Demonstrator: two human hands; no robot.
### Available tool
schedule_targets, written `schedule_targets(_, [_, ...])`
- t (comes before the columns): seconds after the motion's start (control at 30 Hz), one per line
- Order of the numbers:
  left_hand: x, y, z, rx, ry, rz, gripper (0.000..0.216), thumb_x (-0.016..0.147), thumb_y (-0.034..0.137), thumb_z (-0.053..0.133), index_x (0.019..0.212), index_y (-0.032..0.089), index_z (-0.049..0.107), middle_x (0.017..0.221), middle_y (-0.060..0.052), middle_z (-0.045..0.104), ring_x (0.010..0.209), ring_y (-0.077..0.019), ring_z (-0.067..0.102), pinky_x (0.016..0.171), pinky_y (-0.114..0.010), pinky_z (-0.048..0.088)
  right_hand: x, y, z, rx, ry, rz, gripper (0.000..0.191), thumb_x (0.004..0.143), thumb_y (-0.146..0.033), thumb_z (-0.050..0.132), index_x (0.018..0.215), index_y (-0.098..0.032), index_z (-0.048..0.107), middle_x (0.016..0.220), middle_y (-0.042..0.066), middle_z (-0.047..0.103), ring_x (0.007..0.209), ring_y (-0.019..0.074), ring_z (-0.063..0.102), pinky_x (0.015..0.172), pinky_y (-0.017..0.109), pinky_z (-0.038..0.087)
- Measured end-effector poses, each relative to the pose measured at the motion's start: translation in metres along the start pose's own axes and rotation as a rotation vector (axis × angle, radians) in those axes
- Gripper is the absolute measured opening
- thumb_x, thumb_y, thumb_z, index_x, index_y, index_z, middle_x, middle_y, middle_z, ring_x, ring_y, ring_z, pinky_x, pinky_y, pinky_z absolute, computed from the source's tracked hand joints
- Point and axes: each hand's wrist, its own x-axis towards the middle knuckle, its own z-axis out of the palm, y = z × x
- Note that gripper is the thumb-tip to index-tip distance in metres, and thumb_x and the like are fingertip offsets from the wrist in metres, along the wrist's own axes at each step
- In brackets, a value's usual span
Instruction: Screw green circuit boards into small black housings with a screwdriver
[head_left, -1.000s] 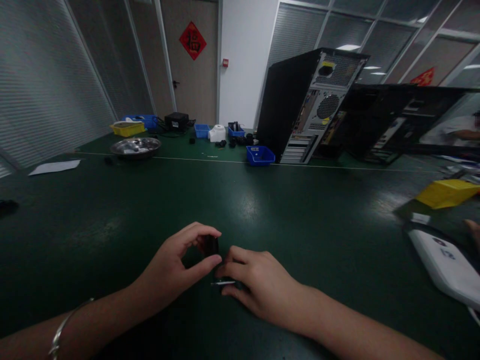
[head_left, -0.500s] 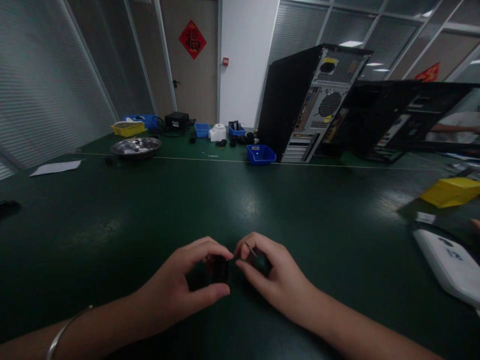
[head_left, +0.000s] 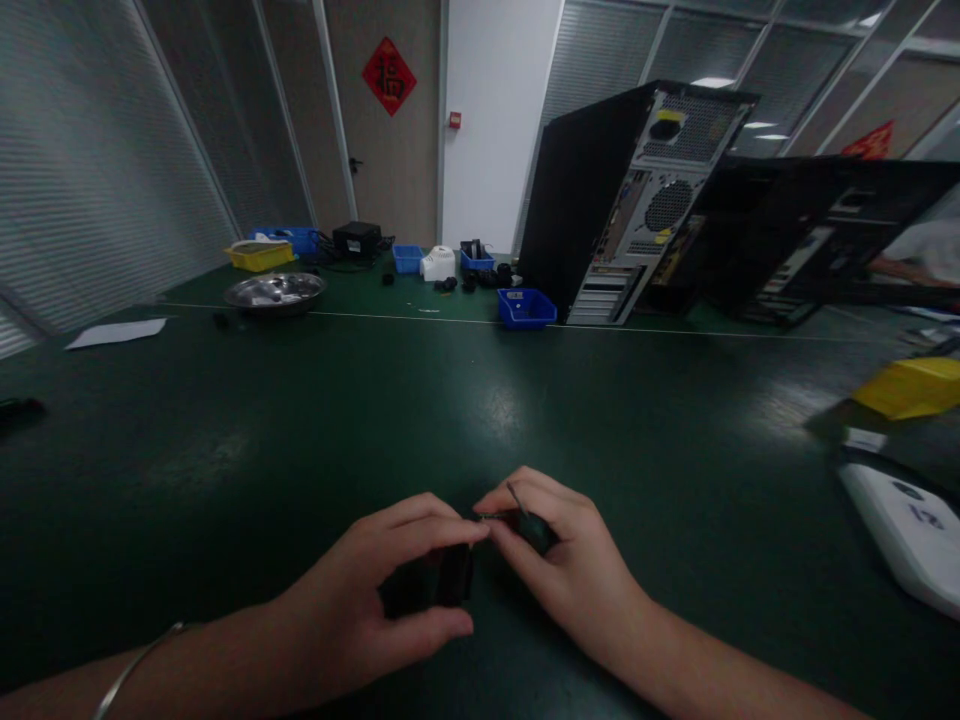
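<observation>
Low in the middle of the head view, my left hand (head_left: 379, 590) is curled around a small black block-shaped part (head_left: 454, 578), its thumb below and fingers above. Close by on the right, my right hand (head_left: 566, 550) is closed on a small screwdriver-like tool (head_left: 534, 532) with a dark rounded handle and thin metal shaft pointing up and left. Between the right thumb and forefinger a small thin piece (head_left: 492, 516) shows, too small to name. The left fingertips meet the right ones at this piece. A bracelet (head_left: 135, 665) circles the left wrist.
A green tabletop (head_left: 337, 400) lies under both hands. Farther back stand a metal dish (head_left: 276, 290), a blue tray (head_left: 527, 310) and a black computer tower (head_left: 585, 200). On the right are a yellow bin (head_left: 911, 388) and a white padded object (head_left: 911, 525).
My left hand has shifted slightly right and down with the black part, its thumb lower. The fingertips of both hands now touch, and a thin piece shows in the right pinch.
</observation>
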Motion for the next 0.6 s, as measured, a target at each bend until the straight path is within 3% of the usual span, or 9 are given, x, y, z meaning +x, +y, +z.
schedule_targets(0.3, [0.0,-0.002,-0.003,0.0,0.026,-0.012,0.052,0.08,0.011,0.072,0.127,0.028,0.06,0.113,-0.004,0.066,0.101,-0.0193,0.064,0.089,-0.029,0.051,-0.001,-0.007,-0.004,0.134,-0.067,0.029,0.02,0.09,-0.01,0.058,0.1,-0.019,0.072,0.087,0.004,0.067,0.084,0.0167,0.065,0.075,0.027,0.051])
schedule_targets(0.4, [0.0,-0.001,-0.005,0.004,0.04,-0.027,0.05,0.081,0.011,0.072,0.127,0.028,0.061,0.112,-0.004,0.066,0.1,-0.0188,0.064,0.089,-0.028,0.051,-0.002,-0.006,-0.006,0.27,-0.108,0.153,0.019,0.093,-0.02,0.058,0.105,-0.02,0.073,0.089,0.004,0.065,0.062,0.0109,0.062,0.054,0.021,0.05])
schedule_targets(0.47, [0.0,-0.002,-0.005,-0.001,0.046,-0.014,0.049,0.081,0.012,0.072,0.126,0.028,0.061,0.111,-0.004,0.066,0.099,-0.0188,0.064,0.088,-0.028,0.051,-0.003,-0.003,-0.007,0.39,-0.151,0.269,0.023,0.093,-0.03,0.059,0.109,-0.02,0.072,0.09,0.003,0.061,0.045,0.0038,0.051,0.037,0.015,0.04])
schedule_targets(0.6, [0.0,-0.003,-0.005,-0.038,0.049,0.013,0.049,0.08,0.011,0.073,0.125,0.027,0.062,0.109,-0.004,0.066,0.097,-0.0186,0.065,0.086,-0.027,0.051,-0.003,0.004,-0.008,0.579,-0.217,0.356,0.033,0.09,-0.04,0.064,0.115,-0.02,0.071,0.07,-0.003,0.052,0.037,0.0007,0.042,0.032,0.011,0.034])
